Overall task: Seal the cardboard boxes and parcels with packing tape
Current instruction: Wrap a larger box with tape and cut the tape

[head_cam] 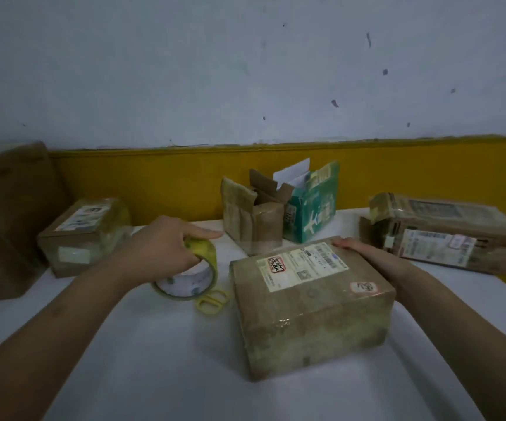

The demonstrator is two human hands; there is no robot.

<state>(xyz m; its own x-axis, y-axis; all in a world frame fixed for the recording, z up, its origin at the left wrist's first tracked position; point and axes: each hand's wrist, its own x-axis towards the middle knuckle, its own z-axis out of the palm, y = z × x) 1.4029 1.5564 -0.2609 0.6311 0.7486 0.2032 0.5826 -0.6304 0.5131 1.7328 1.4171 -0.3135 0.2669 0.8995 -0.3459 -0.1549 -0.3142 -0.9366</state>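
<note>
Tape roll [191, 278] gripped by curled left hand [166, 247], at nine o'clock from taped cardboard box [309, 308]; right hand [364, 252] laid open on box's two o'clock edge; scissors [212, 300] beside roll.

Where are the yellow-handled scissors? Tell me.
Head view, left of centre: the yellow-handled scissors lie on the white table, between the yellowish tape roll gripped by the left hand and the near brown cardboard box.
</note>
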